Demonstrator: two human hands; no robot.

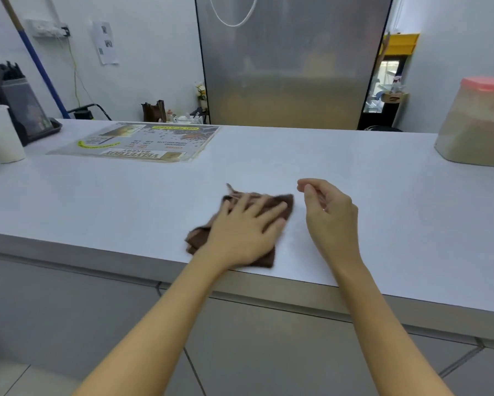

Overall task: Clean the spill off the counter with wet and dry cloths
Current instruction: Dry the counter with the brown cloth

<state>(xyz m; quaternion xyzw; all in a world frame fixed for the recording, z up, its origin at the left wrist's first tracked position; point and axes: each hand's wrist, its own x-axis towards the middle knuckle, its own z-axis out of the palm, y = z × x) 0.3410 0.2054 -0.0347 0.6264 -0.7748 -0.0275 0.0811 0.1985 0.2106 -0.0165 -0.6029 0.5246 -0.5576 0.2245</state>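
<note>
Left hand [244,224] presses flat on brown cloth [280,202], wiping the worktop [382,195]; right hand [330,212], three o'clock, hangs loose, empty; second cloth unseen.

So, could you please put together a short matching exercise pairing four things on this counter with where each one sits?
Things:
1. crumpled brown cloth
2. clear plastic container with a pink lid
3. laminated printed menu sheet
4. white plastic cup

Places:
A. far right of the white counter
B. far left edge of the counter
C. under the flat left hand, near the front edge
D. lying flat at the back left of the counter

Pairs: 1-C, 2-A, 3-D, 4-B
</note>
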